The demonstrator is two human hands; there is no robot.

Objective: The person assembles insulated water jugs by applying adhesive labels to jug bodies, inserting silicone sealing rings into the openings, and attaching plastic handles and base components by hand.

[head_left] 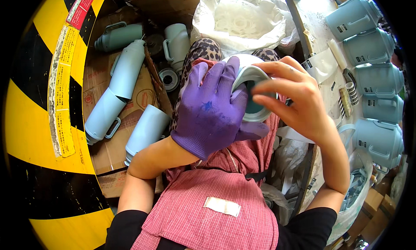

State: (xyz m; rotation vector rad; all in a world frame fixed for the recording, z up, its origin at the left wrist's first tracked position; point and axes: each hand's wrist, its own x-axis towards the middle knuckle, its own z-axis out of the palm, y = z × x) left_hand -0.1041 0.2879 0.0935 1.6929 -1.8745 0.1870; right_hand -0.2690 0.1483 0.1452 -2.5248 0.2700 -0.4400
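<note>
Between my knees is a pale grey-green thermos flask shell (261, 115), its round open mouth tilted up toward me and its inside dark green. My left hand (210, 109), in a purple knitted glove with a blue smudge, is wrapped over the near-left side of the rim. At the right side of the mouth is my bare right hand (294, 100), fingers apart and curved. Its forefinger lies near the top of the rim, while the other fingertips blur over the opening. Nothing shows between them. The lower body of the shell is hidden.
Several pale blue flask shells (130, 70) lie on flattened cardboard (102, 159) at left, beside a yellow-and-black striped panel (26, 133). A white sack (242, 22) of rings stands ahead. Finished-looking jugs (379, 79) line the bench at right, above a bag of blue handles (357, 185).
</note>
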